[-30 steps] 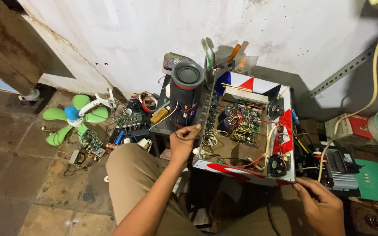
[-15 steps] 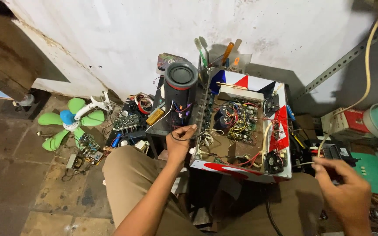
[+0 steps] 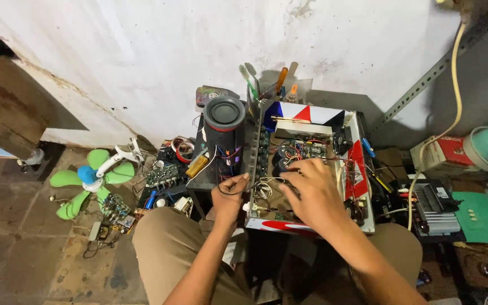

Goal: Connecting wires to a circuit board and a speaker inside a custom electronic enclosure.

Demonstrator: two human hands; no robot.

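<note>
The person sits low with an opened amplifier chassis (image 3: 312, 169) resting across the knees, its red, white and blue walls framing a tangle of boards and coloured wires. The left hand (image 3: 230, 195) is at the near left edge of that chassis, thumb and forefinger pinched on a thin dark wire (image 3: 255, 183) that loops rightward into the box. The right hand (image 3: 314, 192) lies inside the chassis over its near middle, palm down, fingers loosely spread and curled onto the wiring; whether it grips anything under them I cannot tell.

Just left of the chassis stands a black cylindrical speaker (image 3: 224, 121) with a red ring, cone facing up, on a dark box. Behind the chassis, against the white wall, 2 or 3 screwdrivers (image 3: 279, 79) stick up. On the floor to the far left lies a small green fan (image 3: 88, 178) with a blue hub, and near it a loose circuit board (image 3: 164, 176). To the right sit a black finned unit (image 3: 433, 206) and a green board (image 3: 478, 217).
</note>
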